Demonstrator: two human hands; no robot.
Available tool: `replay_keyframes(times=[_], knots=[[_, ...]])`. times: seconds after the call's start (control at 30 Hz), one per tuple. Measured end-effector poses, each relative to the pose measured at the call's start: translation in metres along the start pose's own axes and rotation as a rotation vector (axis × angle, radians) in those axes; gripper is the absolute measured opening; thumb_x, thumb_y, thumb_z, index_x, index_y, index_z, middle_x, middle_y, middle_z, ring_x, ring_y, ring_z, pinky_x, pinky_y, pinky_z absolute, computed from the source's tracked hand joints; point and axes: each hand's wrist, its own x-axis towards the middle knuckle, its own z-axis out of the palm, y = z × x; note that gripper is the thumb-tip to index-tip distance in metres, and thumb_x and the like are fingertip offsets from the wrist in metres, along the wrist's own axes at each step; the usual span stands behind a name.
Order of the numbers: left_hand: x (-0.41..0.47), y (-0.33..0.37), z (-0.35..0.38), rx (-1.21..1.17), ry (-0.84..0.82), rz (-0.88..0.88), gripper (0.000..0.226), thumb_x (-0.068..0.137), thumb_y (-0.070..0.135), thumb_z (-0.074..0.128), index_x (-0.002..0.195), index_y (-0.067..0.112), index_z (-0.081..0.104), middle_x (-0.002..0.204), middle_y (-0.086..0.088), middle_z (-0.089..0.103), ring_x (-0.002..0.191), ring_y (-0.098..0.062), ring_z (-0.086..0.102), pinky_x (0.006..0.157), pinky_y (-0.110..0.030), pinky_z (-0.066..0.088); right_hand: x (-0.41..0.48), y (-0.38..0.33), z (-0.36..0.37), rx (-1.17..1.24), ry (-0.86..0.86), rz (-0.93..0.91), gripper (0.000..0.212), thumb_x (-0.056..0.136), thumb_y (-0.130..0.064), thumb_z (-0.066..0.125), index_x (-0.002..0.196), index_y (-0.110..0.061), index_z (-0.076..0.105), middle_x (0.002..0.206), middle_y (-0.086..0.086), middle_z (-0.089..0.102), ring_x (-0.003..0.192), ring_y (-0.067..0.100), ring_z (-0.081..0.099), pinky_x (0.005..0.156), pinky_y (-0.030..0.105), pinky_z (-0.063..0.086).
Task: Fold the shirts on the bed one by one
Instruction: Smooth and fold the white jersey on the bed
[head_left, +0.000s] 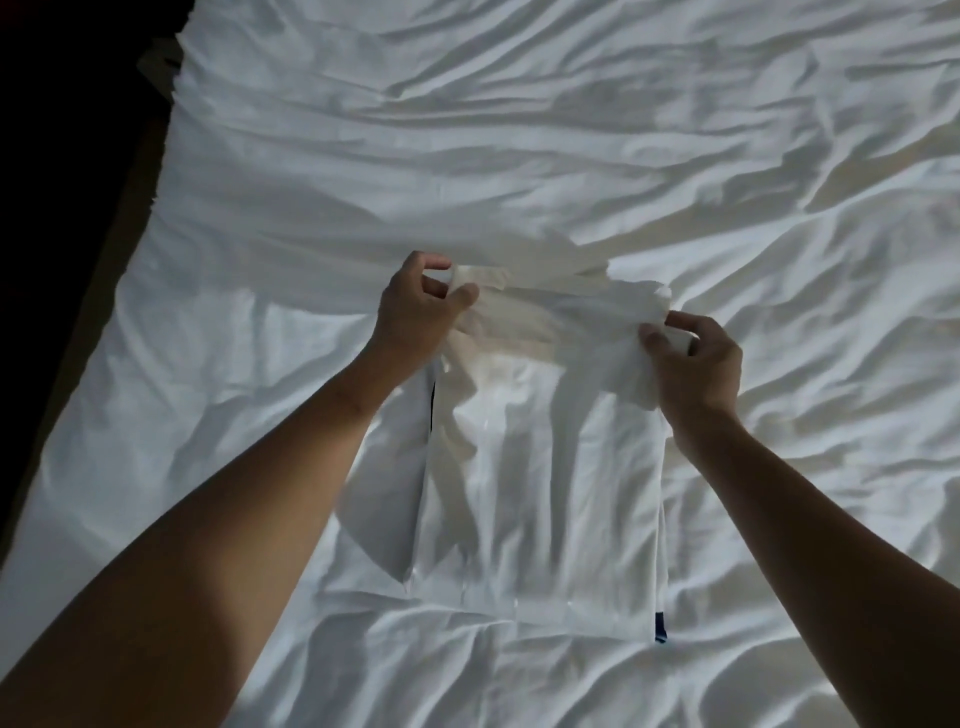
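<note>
**Item:** white shirt (540, 493), one, lying on the bed (519, 130), about midway across its width and toward the near edge.

**Condition:** the sides appear already turned in, so it forms a long narrow panel running from the near edge toward the far one. A sliver of dark trim (660, 626) shows at its near right corner. The far end is raised off the sheet.

**Left hand** (415, 306): thumb and fingers pinch the panel's far left corner.

**Right hand** (691, 364): thumb and fingers pinch the far right corner, with cloth bunched under the fingers.

**Step in hand, by judgement:** the crosswise fold — far end over toward the near hem.

**Next move calls for:** both corners carried level and together toward the near edge, laid square on the hem, then let go and smoothed.

**Other shirts:** none can be told apart from the white bedding.
</note>
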Motion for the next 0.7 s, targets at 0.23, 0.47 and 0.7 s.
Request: replay_keyframes(times=[0.23,0.47,0.7], knots=[[-0.104,-0.038,0.036,0.556,0.068,0.694,0.054,0.102,0.028,0.045,0.148,0.001,0.052,0.156,-0.028,0.043,0.146,-0.047,0.04,0.119,-0.056,0.034,-0.061,0.028,-0.002,-0.503,0.019,-0.597,0.049,0.1,-0.024,0.055,0.146,-0.008,0.049,0.155,0.015,0.044,0.145,0.036,0.037,0.119,0.041,0.028],[-0.164,-0.109,0.047,0.894,-0.128,0.556,0.065,0.109,0.043,0.031,0.164,0.007,0.025,0.173,-0.017,0.01,0.161,-0.033,0.006,0.124,-0.061,0.019,-0.136,0.098,-0.006,-0.92,-0.467,-0.809,0.066,0.108,-0.046,0.031,0.166,-0.016,0.017,0.173,0.011,0.004,0.16,0.03,-0.001,0.126,0.057,0.017],[-0.188,-0.106,0.039,0.822,-0.094,0.596,0.063,0.108,0.037,0.035,0.163,0.007,0.03,0.172,-0.02,0.013,0.16,-0.038,0.009,0.127,-0.061,0.013,-0.151,0.122,-0.043,-0.955,-0.369,-0.716,0.072,0.106,-0.047,0.034,0.165,-0.01,0.015,0.172,0.018,0.004,0.16,0.035,0.004,0.127,0.057,0.014]])
